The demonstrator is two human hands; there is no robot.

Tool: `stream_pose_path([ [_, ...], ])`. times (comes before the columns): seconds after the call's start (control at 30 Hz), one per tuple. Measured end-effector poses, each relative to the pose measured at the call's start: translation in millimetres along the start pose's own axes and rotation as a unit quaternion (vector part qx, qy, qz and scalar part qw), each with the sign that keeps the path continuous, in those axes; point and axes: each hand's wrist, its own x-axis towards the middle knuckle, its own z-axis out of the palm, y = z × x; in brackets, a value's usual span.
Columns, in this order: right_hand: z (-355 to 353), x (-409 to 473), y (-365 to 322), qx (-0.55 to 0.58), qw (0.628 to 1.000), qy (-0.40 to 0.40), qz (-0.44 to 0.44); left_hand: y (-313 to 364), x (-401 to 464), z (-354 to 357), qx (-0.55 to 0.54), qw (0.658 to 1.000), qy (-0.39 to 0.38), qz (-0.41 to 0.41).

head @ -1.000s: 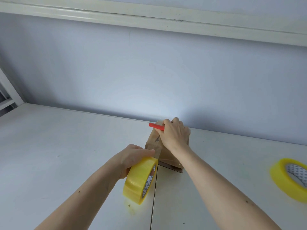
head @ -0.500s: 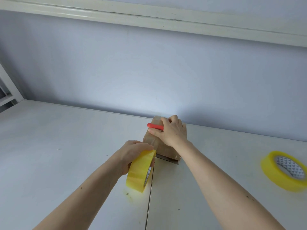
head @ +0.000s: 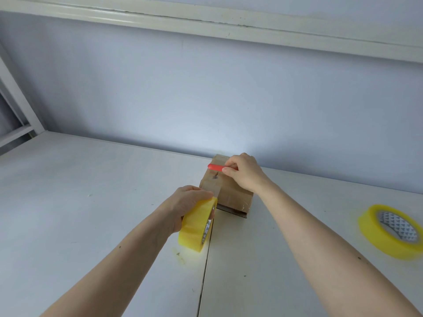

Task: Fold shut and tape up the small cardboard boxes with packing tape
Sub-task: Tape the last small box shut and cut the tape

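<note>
A small brown cardboard box (head: 231, 197) stands on the white table (head: 91, 202) near the wall, its flaps folded down and glossy tape over its top. My left hand (head: 185, 202) grips a yellow roll of packing tape (head: 198, 225) just in front of the box. A clear strip runs from the roll up onto the box top. My right hand (head: 245, 172) rests on the far part of the box and holds a red cutter (head: 215, 167) that points left across the strip.
A second yellow tape roll (head: 392, 232) lies flat on the table at the right. A seam (head: 206, 259) between two tabletops runs toward me from the box. The wall stands close behind the box. A white frame (head: 16, 106) rises at the far left.
My right hand has lifted off the box top and now pinches the red cutter at its end. The left hand and tape roll have stayed almost in place.
</note>
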Motion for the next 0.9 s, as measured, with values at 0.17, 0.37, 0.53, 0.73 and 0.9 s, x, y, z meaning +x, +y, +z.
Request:
stream_pose_path([
  [0.17,-13.3,-18.2,2.7,0.079,0.996,0.006,-0.034,0.5,-5.6,2.3,0.003,1.0,0.0,0.002],
  [0.37,-20.5,-35.1,-1.6,0.143,0.989,-0.03,-0.018,-0.5,-7.9,3.3,0.004,1.0,0.004,0.009],
  [0.53,-23.7,-49.2,-6.8,0.381,0.912,-0.13,0.082,1.1,-10.4,4.1,0.011,1.0,-0.004,0.011],
  [0.73,-24.4,-54.3,7.2,0.31,0.94,-0.144,0.021,2.3,-14.8,6.2,0.011,1.0,-0.001,0.014],
  [0.9,-24.4,-56.3,14.9,0.254,0.964,-0.081,0.0,0.5,-15.2,7.3,0.007,1.0,0.007,0.017],
])
